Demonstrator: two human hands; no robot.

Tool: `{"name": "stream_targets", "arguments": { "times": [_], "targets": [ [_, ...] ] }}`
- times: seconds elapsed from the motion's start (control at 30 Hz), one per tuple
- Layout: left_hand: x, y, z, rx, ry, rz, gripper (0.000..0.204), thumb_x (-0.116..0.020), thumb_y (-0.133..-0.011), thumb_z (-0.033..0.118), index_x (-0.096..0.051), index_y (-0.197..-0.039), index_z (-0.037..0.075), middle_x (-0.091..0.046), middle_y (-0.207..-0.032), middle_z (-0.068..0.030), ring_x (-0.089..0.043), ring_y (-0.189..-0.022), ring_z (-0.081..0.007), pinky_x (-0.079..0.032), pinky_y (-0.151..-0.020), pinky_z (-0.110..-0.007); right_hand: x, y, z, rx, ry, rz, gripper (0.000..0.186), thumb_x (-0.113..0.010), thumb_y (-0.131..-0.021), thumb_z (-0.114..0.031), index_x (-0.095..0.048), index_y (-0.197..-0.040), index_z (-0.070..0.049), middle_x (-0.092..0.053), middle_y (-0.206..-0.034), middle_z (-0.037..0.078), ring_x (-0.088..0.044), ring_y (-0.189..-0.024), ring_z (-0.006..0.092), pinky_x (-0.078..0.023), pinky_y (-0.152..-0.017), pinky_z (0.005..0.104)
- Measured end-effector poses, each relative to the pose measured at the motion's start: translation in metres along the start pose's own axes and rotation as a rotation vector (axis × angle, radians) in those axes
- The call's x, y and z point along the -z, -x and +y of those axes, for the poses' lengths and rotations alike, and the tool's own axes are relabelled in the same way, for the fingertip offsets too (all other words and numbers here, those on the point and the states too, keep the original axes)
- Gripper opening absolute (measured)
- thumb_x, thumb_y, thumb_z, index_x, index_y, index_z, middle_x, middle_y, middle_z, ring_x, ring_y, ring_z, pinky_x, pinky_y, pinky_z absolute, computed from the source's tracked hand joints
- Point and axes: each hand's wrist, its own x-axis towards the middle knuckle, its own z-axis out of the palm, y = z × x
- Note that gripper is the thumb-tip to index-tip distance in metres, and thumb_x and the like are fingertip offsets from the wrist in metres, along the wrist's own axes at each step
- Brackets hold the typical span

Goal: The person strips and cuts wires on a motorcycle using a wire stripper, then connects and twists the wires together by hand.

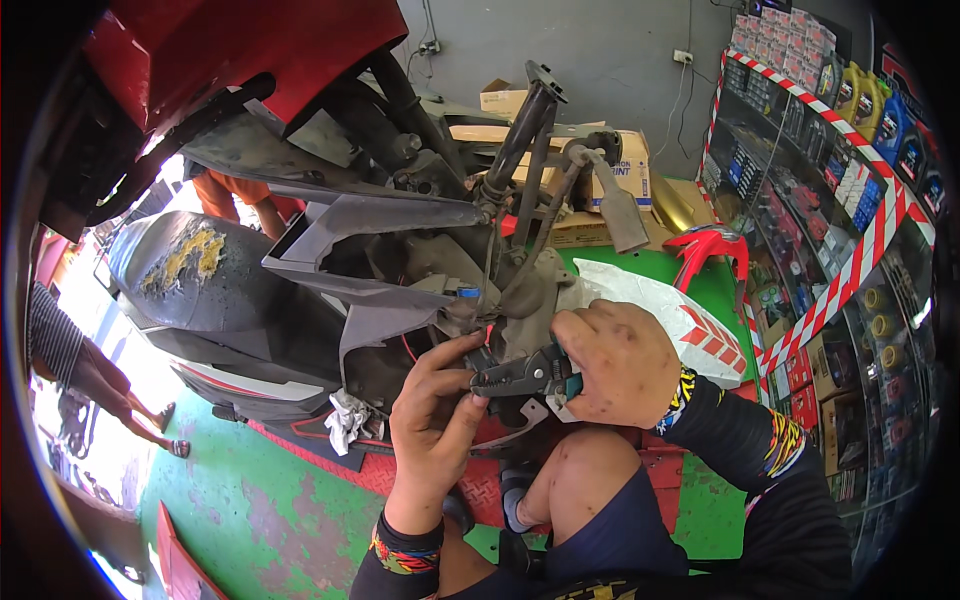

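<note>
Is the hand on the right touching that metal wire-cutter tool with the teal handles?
Touching. The head view shows the right hand wrapped around the teal handles of the flat metal wire-stripper pliers, with no gap; the left hand's fingertips meet its tip.

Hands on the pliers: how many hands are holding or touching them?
2: the right hand grips the pliers by the handles; the left hand touches their nose.

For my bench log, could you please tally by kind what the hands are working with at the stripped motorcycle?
Hands: 2, left hand and right hand
Wire-stripper pliers: 1, in the right hand
Motorcycle: 1
White rag: 1
Total: 5
</note>
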Motion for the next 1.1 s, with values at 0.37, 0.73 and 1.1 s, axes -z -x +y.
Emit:
{"name": "stream_targets", "arguments": {
  "times": [0.37, 0.73, 1.1],
  "targets": [
    [0.004, -0.001, 0.005, 0.012, -0.133, -0.103, 0.013, -0.063, -0.095, 0.007, -0.066, -0.105, -0.002, -0.059, -0.134, -0.0203, -0.061, -0.109, -0.0277, -0.047, -0.096, -0.037, -0.001, 0.003, -0.006, -0.026, 0.026, -0.007, 0.059, -0.085, -0.054, -0.022, -0.054, -0.102, -0.007, -0.060, -0.081, 0.007, -0.061, -0.077, 0.0296, -0.051, -0.071, 0.0421],
    [0.005, -0.009, 0.007, -0.019, -0.103, -0.190, 0.021, -0.060, -0.098, 0.018, -0.061, -0.103, -0.002, -0.053, -0.132, -0.0203, -0.054, -0.118, -0.0321, -0.042, -0.102, -0.040, -0.014, 0.008, -0.017, -0.281, -0.290, -0.240, 0.036, -0.076, -0.071, -0.023, -0.054, -0.092, -0.003, -0.062, -0.072, 0.019, -0.065, -0.075, 0.0418, -0.051, -0.068, 0.0487],
    [-0.003, -0.008, 0.004, -0.011, -0.142, -0.118, 0.018, -0.063, -0.093, 0.014, -0.062, -0.089, -0.004, -0.059, -0.123, -0.0188, -0.058, -0.108, -0.0308, -0.045, -0.094, -0.038, -0.007, 0.018, -0.026, -0.397, -0.254, -0.127, 0.032, -0.073, -0.081, -0.025, -0.055, -0.084, 0.001, -0.063, -0.077, 0.023, -0.064, -0.080, 0.0463, -0.050, -0.068, 0.0493]
  ]
}}
